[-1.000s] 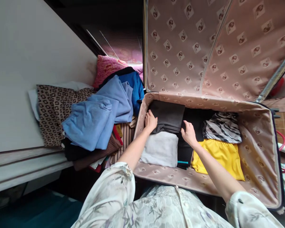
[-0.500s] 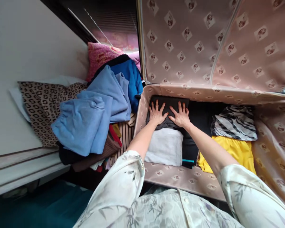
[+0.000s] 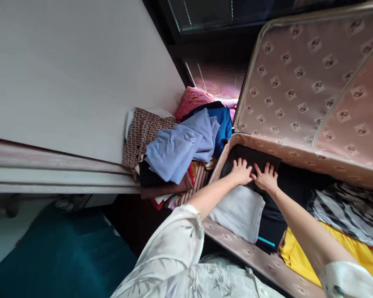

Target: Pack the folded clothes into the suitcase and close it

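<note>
An open suitcase (image 3: pixel 255 256) with tan patterned lining holds folded clothes. My left hand (image 3: pixel 240 171) and my right hand (image 3: pixel 266 179) lie flat side by side, fingers spread, on a folded dark grey garment (image 3: pixel 255 158) in the suitcase's far left corner. Just in front of it lies a folded light grey garment (image 3: pixel 239 212). A black garment with a teal stripe (image 3: pixel 272 227), a yellow one (image 3: pixel 348 252) and a black-and-white striped one (image 3: pixel 345 211) fill the space to the right.
The raised suitcase lid (image 3: pixel 311 87) stands behind. Left of the suitcase is a heap of clothes: light blue garments (image 3: pixel 180 149), a brown patterned cloth (image 3: pixel 141 134), a pink item (image 3: pixel 191 101). A white wall (image 3: pixel 65 74) is at the left, teal fabric (image 3: pixel 62 252) below.
My hands went from the edges of the dark grey garment to lying flat on top of it. The view has swung left and tilted.
</note>
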### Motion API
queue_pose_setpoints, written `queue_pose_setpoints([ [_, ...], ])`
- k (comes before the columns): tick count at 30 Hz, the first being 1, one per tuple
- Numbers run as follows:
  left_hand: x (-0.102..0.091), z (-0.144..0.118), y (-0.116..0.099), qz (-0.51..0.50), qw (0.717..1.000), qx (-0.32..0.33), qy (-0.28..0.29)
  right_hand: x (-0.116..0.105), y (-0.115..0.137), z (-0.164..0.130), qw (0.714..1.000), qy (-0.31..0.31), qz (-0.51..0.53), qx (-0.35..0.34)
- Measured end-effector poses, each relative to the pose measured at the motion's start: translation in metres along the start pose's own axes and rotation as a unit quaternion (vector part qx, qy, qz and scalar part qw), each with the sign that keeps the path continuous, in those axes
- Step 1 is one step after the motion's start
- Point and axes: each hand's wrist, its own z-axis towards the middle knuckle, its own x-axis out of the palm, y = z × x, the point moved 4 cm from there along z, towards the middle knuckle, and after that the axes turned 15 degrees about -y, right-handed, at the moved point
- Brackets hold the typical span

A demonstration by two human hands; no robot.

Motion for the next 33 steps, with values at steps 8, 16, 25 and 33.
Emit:
queue_pose_setpoints([
  [8,-0.168,-0.159,0.105,0.070,0.920,-0.202,-0.328,-0.013,-0.015,-0.118,0.994,-0.009,0.105,0.009],
  [16,-0.197,-0.174,0.191,0.080,0.927,-0.288,-0.226,-0.050,0.003,-0.172,0.952,0.048,0.296,0.060],
  [25,-0.321,-0.207,0.213,0.117,0.888,-0.317,-0.311,-0.114,0.033,-0.182,0.882,0.040,0.455,0.116],
  [33,-0.279,-0.234,0.013,0.016,0.917,0.171,-0.360,-0.183,0.080,-0.197,0.498,0.194,0.829,0.166],
])
